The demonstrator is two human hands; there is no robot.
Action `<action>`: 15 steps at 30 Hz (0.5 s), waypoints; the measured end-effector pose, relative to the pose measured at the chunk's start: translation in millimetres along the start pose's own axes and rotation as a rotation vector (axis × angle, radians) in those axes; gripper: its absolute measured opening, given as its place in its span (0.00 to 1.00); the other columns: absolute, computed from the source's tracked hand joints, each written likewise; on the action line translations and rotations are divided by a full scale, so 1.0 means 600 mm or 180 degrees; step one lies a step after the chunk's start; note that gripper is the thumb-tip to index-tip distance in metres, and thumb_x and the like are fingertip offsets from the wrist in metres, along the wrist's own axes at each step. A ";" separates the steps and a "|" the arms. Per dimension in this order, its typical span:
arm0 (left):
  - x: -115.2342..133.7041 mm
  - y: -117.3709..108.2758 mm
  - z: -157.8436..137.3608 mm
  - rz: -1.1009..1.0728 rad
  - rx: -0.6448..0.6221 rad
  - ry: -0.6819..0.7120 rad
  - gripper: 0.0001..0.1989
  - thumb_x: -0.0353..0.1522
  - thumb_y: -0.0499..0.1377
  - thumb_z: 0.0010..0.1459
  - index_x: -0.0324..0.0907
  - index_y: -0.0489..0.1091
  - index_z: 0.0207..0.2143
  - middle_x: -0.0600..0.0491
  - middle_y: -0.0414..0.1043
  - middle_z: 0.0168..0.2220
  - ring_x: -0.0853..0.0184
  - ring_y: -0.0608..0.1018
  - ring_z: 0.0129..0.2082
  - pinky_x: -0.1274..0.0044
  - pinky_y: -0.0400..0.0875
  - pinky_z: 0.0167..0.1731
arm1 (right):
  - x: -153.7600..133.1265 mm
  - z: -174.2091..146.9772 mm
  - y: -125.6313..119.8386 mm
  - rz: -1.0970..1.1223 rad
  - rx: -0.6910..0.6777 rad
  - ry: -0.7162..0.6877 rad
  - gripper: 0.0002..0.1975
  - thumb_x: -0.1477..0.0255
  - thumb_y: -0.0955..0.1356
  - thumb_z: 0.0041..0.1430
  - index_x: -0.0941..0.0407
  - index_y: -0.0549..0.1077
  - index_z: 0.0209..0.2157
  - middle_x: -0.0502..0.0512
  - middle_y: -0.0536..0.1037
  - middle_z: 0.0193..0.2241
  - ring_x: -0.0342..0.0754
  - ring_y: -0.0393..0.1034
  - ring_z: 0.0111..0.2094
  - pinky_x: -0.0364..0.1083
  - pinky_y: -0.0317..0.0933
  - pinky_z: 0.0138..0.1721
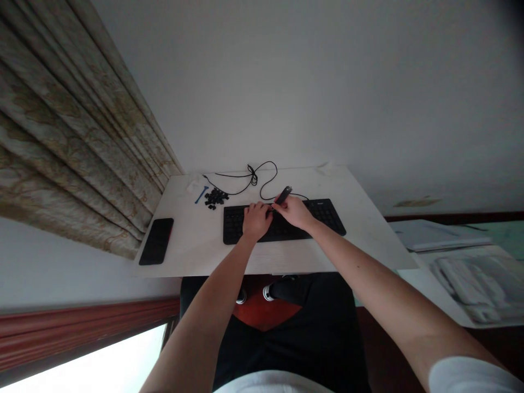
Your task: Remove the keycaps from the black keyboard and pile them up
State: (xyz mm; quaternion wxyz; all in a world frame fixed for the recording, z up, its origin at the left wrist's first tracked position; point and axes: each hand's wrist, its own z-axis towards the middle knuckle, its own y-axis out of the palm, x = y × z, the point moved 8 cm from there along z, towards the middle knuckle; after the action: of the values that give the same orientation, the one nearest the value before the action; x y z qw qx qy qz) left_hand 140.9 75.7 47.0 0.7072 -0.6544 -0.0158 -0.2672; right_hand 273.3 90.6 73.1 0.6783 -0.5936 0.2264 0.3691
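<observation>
A black keyboard (286, 232) lies on the white table, with both my hands over its upper middle. My left hand (256, 221) rests on the keys left of centre, palm down, fingers stretched out and slightly bent. Close beside it, my right hand (295, 212) is closed around a slim black-handled tool (283, 195), which is tilted with its upper end towards the back right. The tool's lower tip is between the hands at the keyboard, too small to make out. Several loose black keycaps (215, 197) are piled behind the keyboard's left end.
A blue stick-like tool (202, 194) lies left of the keycaps. The keyboard's black cable (254, 176) loops along the back of the table (196, 251), by the wall. At the left edge is a black phone (156, 241), near a patterned curtain (82, 120).
</observation>
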 end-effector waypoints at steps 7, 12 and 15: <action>0.001 0.001 -0.001 0.0019 0.0014 0.0030 0.12 0.39 0.52 0.70 0.48 0.72 0.49 0.49 0.73 0.52 0.54 0.69 0.55 0.62 0.63 0.52 | 0.007 0.010 0.008 0.0022 -0.0170 0.0172 0.06 0.68 0.69 0.63 0.56 0.76 0.34 0.53 0.80 0.26 0.49 0.76 0.27 0.44 0.66 0.31; 0.002 -0.001 -0.001 0.0069 -0.0037 0.0056 0.13 0.40 0.52 0.71 0.47 0.72 0.50 0.49 0.73 0.52 0.54 0.70 0.54 0.62 0.64 0.52 | -0.036 0.011 0.003 -0.0545 -0.0184 -0.0178 0.06 0.71 0.70 0.62 0.56 0.77 0.31 0.53 0.80 0.26 0.49 0.75 0.28 0.43 0.61 0.30; 0.004 -0.002 -0.002 0.0101 -0.0055 0.0070 0.14 0.40 0.51 0.71 0.46 0.72 0.50 0.49 0.73 0.52 0.54 0.70 0.55 0.63 0.64 0.52 | -0.048 0.011 0.002 -0.0737 -0.0228 -0.0249 0.06 0.70 0.70 0.63 0.57 0.77 0.32 0.54 0.80 0.26 0.49 0.74 0.28 0.43 0.60 0.30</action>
State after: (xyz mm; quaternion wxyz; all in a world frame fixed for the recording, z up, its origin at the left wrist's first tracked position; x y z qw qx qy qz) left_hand 142.0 73.7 49.0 0.7058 -0.6577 0.0048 -0.2632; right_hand 253.4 90.6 95.2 0.7030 -0.6248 0.1164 0.3191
